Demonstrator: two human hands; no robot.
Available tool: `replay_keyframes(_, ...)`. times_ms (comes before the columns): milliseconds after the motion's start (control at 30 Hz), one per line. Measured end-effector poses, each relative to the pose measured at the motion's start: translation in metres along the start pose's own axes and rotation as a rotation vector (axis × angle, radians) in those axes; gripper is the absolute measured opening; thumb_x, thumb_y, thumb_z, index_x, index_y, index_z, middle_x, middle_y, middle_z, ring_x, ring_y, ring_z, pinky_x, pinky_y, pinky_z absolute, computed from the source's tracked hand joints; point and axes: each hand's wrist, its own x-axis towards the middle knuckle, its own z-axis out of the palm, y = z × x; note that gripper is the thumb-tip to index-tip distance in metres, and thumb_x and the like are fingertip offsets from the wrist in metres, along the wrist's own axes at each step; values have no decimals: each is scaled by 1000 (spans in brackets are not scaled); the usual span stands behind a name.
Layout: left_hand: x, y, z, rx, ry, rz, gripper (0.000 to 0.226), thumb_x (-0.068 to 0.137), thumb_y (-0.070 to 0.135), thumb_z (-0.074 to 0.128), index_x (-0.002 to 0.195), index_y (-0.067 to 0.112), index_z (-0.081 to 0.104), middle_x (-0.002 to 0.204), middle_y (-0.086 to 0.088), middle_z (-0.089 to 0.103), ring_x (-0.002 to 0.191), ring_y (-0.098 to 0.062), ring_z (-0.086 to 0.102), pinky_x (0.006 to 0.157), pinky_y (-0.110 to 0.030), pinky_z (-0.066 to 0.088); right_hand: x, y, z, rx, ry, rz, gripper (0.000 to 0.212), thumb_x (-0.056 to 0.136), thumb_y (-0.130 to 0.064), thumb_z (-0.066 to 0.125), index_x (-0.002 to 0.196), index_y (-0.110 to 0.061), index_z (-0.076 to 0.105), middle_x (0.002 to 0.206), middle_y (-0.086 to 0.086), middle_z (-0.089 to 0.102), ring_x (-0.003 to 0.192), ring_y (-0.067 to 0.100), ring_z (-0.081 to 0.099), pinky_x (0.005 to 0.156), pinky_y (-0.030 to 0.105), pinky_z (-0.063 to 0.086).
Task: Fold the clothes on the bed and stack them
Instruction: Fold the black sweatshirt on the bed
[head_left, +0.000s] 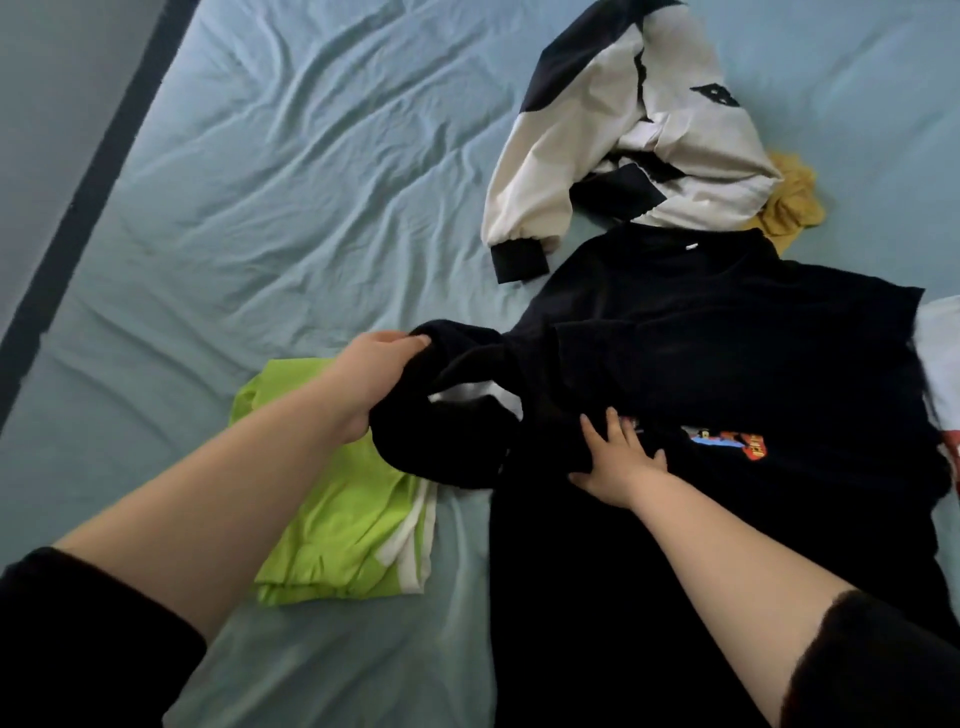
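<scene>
A black sweatshirt (727, 353) with a small colourful print lies spread on the right half of the bed. My left hand (376, 379) grips its left sleeve, lifted and bunched toward the body of the garment. My right hand (615, 460) lies flat with spread fingers on the sweatshirt's front, just left of the print. A folded lime-green garment (343, 525) with white stripes lies on the sheet under my left forearm. A cream and black jacket (634, 135) lies crumpled beyond the sweatshirt.
The bed is covered by a wrinkled light blue sheet (270, 182). A yellow garment (792, 200) peeks out beside the jacket. A white cloth (943, 353) shows at the right edge. The bed's dark left edge (88, 176) runs along the floor.
</scene>
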Motion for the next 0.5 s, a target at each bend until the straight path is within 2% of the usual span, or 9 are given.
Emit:
replay_keyframes(33, -4, 1, -8, -13, 8, -12, 17, 94, 25, 59, 86, 14, 68, 73, -4, 70, 54, -12, 65, 49, -21, 52, -14, -14, -7, 44, 59, 31, 67, 94, -41, 50, 152, -24, 22, 162, 9, 9, 149, 28, 6, 116, 51, 19)
replay_keyframes(100, -9, 2, -16, -58, -2, -49, 16, 93, 25, 61, 87, 12, 67, 77, -7, 69, 59, -16, 65, 55, -24, 53, -49, -44, -12, 153, 184, -1, 49, 87, -40, 56, 134, -26, 52, 140, 6, 52, 133, 27, 42, 108, 39, 36)
replay_keyframes(200, -15, 2, -15, -120, -58, -90, 14, 92, 27, 62, 91, 14, 66, 83, -6, 71, 68, -18, 66, 60, -27, 53, -101, -97, -2, 518, 100, -415, 83, 63, -56, 70, 139, -41, 41, 136, -13, 55, 128, 12, 48, 111, 36, 32)
replay_keyframes(233, -18, 3, -14, -147, -96, -106, 14, 92, 27, 62, 92, 14, 66, 84, -5, 71, 71, -17, 67, 58, -27, 55, -113, -117, 2, 747, 45, -516, 85, 61, -54, 76, 138, -43, 42, 134, -16, 56, 126, 5, 49, 109, 33, 35)
replay_keyframes(267, -20, 4, -13, -185, -137, -117, 15, 93, 27, 62, 95, 13, 67, 85, -4, 71, 73, -16, 68, 56, -26, 55, -117, -136, 6, 1021, 44, -559, 70, 65, -44, 79, 129, -41, 52, 125, -14, 63, 118, 2, 56, 103, 29, 43)
replay_keyframes(333, -25, 5, -17, -227, -158, -77, 14, 93, 24, 61, 97, 12, 67, 88, -4, 70, 77, -16, 68, 58, -26, 56, -114, -165, 11, 1519, 124, -388, 22, 80, -17, 72, 98, -30, 73, 94, -5, 75, 90, 8, 69, 80, 25, 56)
replay_keyframes(400, -28, 1, -35, -144, -26, 50, 12, 93, 23, 61, 98, 15, 67, 97, -5, 69, 85, -14, 64, 72, -24, 53, -107, -186, 9, 1892, 46, -125, 18, 85, -5, 60, 95, -13, 73, 83, 9, 73, 76, 22, 70, 70, 34, 57)
replay_keyframes(467, -32, -10, -60, 20, 129, 94, 27, 92, 30, 61, 116, 16, 63, 118, -5, 65, 100, -12, 56, 83, -25, 42, -108, -198, 2, 2145, -185, -63, 31, 85, -8, 55, 114, 1, 63, 95, 19, 70, 80, 31, 69, 73, 41, 56)
replay_keyframes(500, -34, -19, -72, 43, 167, 16, 42, 91, 38, 62, 128, 17, 57, 130, -5, 58, 108, -13, 52, 89, -27, 38, -110, -202, 0, 2223, -297, -72, 36, 85, -10, 54, 118, 2, 61, 101, 21, 70, 85, 33, 69, 76, 43, 56)
